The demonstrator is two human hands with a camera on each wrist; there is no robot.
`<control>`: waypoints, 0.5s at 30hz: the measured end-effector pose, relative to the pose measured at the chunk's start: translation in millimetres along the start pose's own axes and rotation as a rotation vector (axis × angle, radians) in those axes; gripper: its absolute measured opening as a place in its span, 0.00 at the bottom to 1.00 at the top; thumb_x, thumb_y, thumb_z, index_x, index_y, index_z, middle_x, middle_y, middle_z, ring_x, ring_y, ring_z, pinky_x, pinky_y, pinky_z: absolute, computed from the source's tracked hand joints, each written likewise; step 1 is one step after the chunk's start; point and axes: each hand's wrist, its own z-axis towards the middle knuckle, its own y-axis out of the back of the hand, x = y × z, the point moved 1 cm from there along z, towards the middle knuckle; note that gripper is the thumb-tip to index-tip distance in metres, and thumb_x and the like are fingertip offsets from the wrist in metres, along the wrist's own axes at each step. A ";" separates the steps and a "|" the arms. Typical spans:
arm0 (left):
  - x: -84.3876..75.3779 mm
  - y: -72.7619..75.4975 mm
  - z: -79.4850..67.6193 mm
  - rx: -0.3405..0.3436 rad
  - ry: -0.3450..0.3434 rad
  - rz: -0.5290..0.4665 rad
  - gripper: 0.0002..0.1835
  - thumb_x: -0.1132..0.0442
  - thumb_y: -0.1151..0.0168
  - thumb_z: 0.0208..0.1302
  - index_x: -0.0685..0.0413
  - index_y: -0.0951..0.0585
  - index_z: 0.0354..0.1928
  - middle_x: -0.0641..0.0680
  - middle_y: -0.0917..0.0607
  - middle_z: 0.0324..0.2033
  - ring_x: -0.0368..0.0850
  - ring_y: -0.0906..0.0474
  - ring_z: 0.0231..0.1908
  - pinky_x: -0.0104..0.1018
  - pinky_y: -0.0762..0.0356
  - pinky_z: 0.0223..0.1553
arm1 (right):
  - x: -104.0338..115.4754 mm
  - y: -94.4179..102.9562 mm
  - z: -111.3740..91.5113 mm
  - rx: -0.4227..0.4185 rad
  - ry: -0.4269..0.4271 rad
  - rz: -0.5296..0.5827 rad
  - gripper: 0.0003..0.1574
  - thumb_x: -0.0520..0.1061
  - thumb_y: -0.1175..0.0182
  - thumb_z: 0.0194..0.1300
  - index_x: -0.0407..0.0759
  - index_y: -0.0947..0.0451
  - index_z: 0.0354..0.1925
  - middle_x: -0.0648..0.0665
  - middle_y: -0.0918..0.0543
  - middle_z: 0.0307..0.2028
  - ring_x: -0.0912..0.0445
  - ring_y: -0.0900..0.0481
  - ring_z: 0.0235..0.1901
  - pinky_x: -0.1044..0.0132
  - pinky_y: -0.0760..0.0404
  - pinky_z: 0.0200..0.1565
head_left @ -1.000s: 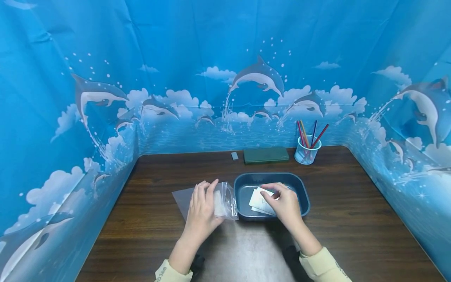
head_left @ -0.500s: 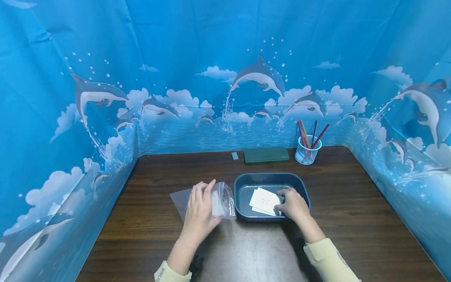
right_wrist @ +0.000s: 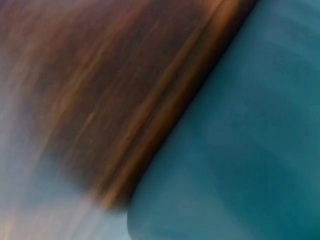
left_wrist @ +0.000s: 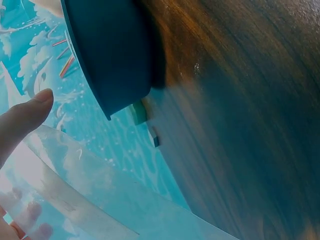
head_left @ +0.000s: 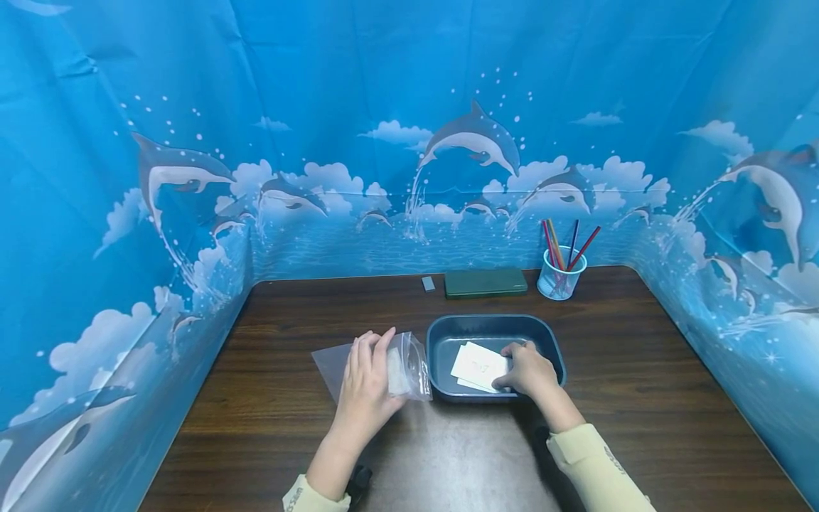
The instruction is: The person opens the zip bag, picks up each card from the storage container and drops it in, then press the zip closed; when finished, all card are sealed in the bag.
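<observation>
My left hand (head_left: 366,380) holds a clear zip bag (head_left: 417,370) with a whitish flat item inside, its opening facing the tray. In the left wrist view the thumb (left_wrist: 30,117) is on the near side of the bag (left_wrist: 95,180), and fingertips show through the plastic. White cards (head_left: 476,364), overlapping and with a faint print on the top one, lie in a dark blue tray (head_left: 441,323). Reaching into the tray, my right hand (head_left: 532,371) pinches the right edge of the cards between thumb and fingers. The right wrist view shows only the tray's outer wall (right_wrist: 240,140) and the table.
At the back of the wooden table (head_left: 288,320) are a small grey block (head_left: 428,284), a green case (head_left: 486,283) and a mesh cup (head_left: 559,283) holding several pencils. A blue dolphin-print curtain (head_left: 358,142) surrounds the table on three sides.
My right hand has moved from over the cards to their right edge, its fingers lower in the tray. The left hand with the zip bag stays nearly in place.
</observation>
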 end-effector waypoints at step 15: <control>-1.8 2.1 0.9 0.027 0.024 0.014 0.63 0.53 0.13 0.23 0.56 0.37 0.68 0.62 0.32 0.55 0.58 0.40 0.62 0.53 0.41 0.64 | 11.2 -7.3 2.8 0.026 0.031 0.121 0.35 0.47 0.20 0.40 0.42 0.26 0.45 0.43 0.28 0.34 0.50 0.29 0.32 0.55 0.25 0.34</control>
